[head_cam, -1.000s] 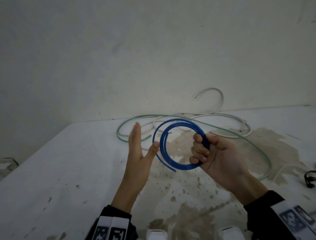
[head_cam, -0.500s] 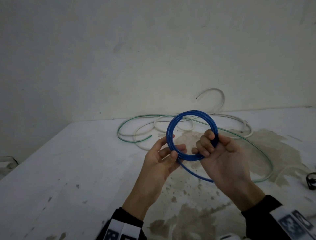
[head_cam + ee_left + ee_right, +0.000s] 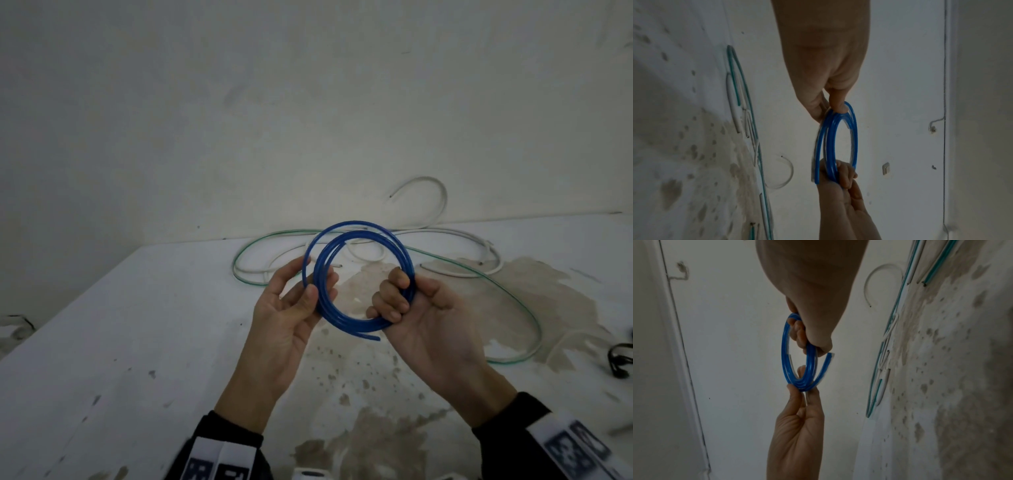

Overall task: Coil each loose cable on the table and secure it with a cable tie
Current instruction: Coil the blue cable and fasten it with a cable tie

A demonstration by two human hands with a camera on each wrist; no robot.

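A blue cable (image 3: pixel 346 236) wound into a coil of several loops hangs in the air above the table, held between both hands. My left hand (image 3: pixel 308 291) pinches its left side between thumb and fingers. My right hand (image 3: pixel 400 298) grips the right side with curled fingers. A short loose end (image 3: pixel 371 336) sticks out at the bottom. The left wrist view has the blue coil (image 3: pixel 830 142) edge-on; in the right wrist view the blue coil (image 3: pixel 785 353) also stands edge-on between my fingers. No cable tie shows on it.
A green cable (image 3: pixel 513 294) and a white cable (image 3: pixel 455 236) lie loose and tangled at the table's far side by the wall. A black object (image 3: pixel 620 359) sits at the right edge. The white table (image 3: pixel 120 342) is stained brown in the middle.
My left hand went from flat and open beside the coil to pinching its left side. The trailing end has been drawn in, leaving only a short tail at the bottom.
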